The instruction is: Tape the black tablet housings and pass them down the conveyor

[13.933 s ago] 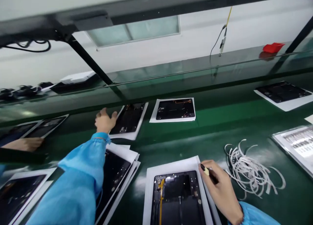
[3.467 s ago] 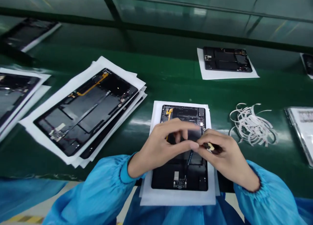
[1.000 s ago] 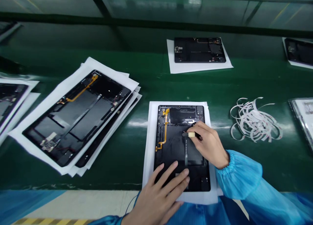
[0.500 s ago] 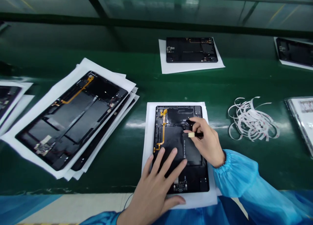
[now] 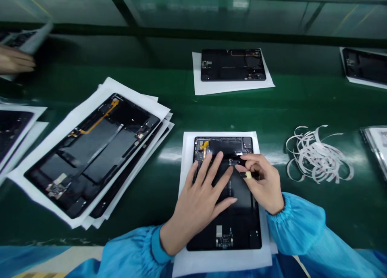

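Observation:
In front of me an opened tablet (image 5: 242, 221), black inside, lies upright on a white sheet (image 5: 223, 266). My left hand (image 5: 199, 197) rests over its middle, palm down and fingers spread, covering part of the orange flex cable (image 5: 204, 147). At the tablet's right side, my right hand (image 5: 266, 181) is closed around a thin black tool with a pale yellow band (image 5: 248, 174). Its thumb and index fingertips are by a small connector (image 5: 232, 161) near the tablet's upper middle. A small circuit board (image 5: 224, 240) shows near the lower edge.
A stack of opened tablets (image 5: 99, 149) between white sheets stands at left. Beyond lie another tablet (image 5: 232, 66) and one at far right (image 5: 365, 66). Curled white strips (image 5: 317, 155) are heaped on the green table (image 5: 169, 205). Another person's hand (image 5: 16, 60) is at upper left.
My left hand has slid up the tablet, uncovering the lower board. My right hand has shifted slightly right relative to the tablet, and the connector now shows. Another person's hand has appeared at upper left.

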Demonstrator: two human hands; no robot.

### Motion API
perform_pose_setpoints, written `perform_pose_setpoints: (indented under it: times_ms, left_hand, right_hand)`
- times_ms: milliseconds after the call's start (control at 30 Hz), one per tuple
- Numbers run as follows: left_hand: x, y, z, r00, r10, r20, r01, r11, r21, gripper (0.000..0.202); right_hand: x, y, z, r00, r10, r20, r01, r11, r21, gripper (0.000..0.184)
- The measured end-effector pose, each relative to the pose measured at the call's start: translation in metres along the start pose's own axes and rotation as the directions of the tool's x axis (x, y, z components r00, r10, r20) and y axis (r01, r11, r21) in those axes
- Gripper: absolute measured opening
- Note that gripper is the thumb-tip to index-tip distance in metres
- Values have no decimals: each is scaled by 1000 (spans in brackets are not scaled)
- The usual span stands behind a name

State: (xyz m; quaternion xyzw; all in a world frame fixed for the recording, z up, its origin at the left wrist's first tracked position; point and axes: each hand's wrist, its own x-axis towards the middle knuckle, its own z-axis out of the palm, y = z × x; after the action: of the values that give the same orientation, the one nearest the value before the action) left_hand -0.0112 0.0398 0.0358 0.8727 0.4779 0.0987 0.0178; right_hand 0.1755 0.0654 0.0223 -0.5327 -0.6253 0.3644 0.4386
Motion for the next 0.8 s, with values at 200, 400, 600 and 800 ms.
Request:
perform_pose_setpoints:
  times_ms: [200, 400, 600, 800]
  left_hand:
    - [5, -3, 1, 987, -144, 75, 155, 972, -174, 56]
    - [4, -8, 5, 968, -223, 113, 242, 947, -210, 76]
    - [4, -9, 7, 976, -194, 102, 211, 959, -189, 79]
    - [5, -9, 8, 979, -187, 80, 199, 964, -175, 82]
  right_hand:
    - [3, -7, -4, 989, -79, 122, 105, 969, -222, 24]
    - [11, -8, -3, 952, -24, 305, 139, 922, -362, 27]
    - [15, -11, -12, 955, -62, 289, 90, 992, -87, 15]
    - [18, -16, -15, 962, -70, 265, 99, 990, -99, 10]
